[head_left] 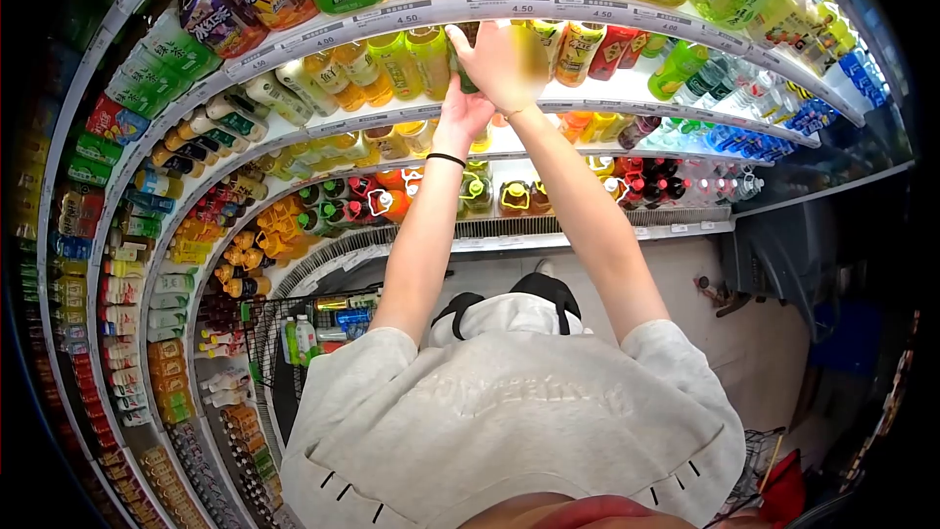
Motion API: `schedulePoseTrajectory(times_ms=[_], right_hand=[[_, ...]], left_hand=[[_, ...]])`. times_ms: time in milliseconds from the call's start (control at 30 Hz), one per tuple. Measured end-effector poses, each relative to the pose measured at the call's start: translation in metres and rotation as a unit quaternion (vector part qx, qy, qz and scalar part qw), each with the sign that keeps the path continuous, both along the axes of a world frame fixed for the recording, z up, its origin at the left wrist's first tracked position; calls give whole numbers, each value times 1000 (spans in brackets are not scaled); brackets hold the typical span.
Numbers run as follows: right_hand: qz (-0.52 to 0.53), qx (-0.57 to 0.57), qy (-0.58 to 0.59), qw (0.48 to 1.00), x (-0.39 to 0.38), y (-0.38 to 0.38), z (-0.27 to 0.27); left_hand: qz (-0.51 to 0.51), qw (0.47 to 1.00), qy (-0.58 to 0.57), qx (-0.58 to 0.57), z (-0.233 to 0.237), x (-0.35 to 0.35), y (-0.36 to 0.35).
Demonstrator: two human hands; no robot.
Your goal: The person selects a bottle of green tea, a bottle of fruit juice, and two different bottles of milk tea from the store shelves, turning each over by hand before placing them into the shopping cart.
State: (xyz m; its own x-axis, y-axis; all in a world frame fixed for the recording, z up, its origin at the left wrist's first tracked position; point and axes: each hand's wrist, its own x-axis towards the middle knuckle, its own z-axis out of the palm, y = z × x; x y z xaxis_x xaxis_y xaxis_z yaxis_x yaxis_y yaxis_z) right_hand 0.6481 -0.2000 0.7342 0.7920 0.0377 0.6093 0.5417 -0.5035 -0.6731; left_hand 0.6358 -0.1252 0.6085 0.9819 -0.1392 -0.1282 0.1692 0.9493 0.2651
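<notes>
Both my arms stretch up to a drinks shelf, and my hands meet there. My right hand (501, 69) shows its back, with the thumb pointing left; its fingers curl around a mostly hidden dark green bottle (464, 71). Lower and slightly left, my left hand (464, 108) is closed around the bottle's lower part, below my right hand. A black band (446, 158) circles my left wrist. Yellow-green bottles (427, 61) stand just left of my hands. To the right are an amber-coloured bottle (580, 51) and red bottles (611, 52).
Curved shelves of drinks wrap around the front and left, with a price-label strip (411, 12) above my hands. A wire cart (257, 333) holding bottles and cans is at my left. At right stands a dark grey object (783, 260) on the pale floor (685, 279).
</notes>
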Motion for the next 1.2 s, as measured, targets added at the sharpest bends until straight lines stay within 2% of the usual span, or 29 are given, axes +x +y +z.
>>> schedulePoseTrajectory(times_ms=[67,133,200,233,267,333,433,500,533,600,667,700,733,800,833,967,1000,1067,1100,1167,1200], right_hand=[[-2,1,41,999,-5,-1,5],[-27,-3,30,999,-12,2,7],[-50,-7,20,999,-13,0,4],[-39,4,32,999,-9,-1,1],[-28,14,45,999,-6,-3,-3],[-39,19,16,999,-14,-10,-2],[13,13,8,1000,-27,-22,3],[16,82,-54,995,-44,-34,5],[4,63,-65,996,-47,-45,4],[18,175,-29,984,-57,-63,2],[36,281,61,957,-65,-83,-6],[55,330,95,937,-72,-94,-4],[90,393,116,908,-73,-105,-12],[111,431,156,882,-78,-125,-20],[160,482,186,841,-83,-131,-21],[310,491,223,783,-104,-144,-10],[318,494,225,777,-109,-144,-8],[329,505,226,765,-113,-143,-10],[330,505,230,764,-115,-142,-12],[357,548,241,717,-118,-140,-16],[358,548,243,716,-119,-139,-15]], left_hand=[[5,1000,26,14,14,-6,-3],[-4,1000,7,-9,4,-1,0],[-2,997,-29,-70,-2,1,4],[-7,996,19,-86,-4,0,6],[-7,996,19,-86,-5,1,6],[-13,993,28,-110,-10,4,5],[-15,994,16,-103,-5,-10,-1],[-9,996,3,-93,-11,-20,-3],[1,996,-10,-86,-10,-26,-5],[22,998,-23,-56,1,-54,-5],[-92,993,-78,16,35,-95,-3],[-70,990,-60,109,51,-114,-7],[-73,990,-59,108,43,-123,-6],[-35,960,-70,271,25,-131,1],[-13,961,-63,268,30,-139,-2],[64,935,-107,332,58,-159,-1],[71,935,-102,332,64,-162,2],[117,881,-126,441,76,-169,5],[110,875,-134,453,82,-171,11],[127,857,-156,475,89,-177,16],[142,836,-181,498,92,-179,20]])
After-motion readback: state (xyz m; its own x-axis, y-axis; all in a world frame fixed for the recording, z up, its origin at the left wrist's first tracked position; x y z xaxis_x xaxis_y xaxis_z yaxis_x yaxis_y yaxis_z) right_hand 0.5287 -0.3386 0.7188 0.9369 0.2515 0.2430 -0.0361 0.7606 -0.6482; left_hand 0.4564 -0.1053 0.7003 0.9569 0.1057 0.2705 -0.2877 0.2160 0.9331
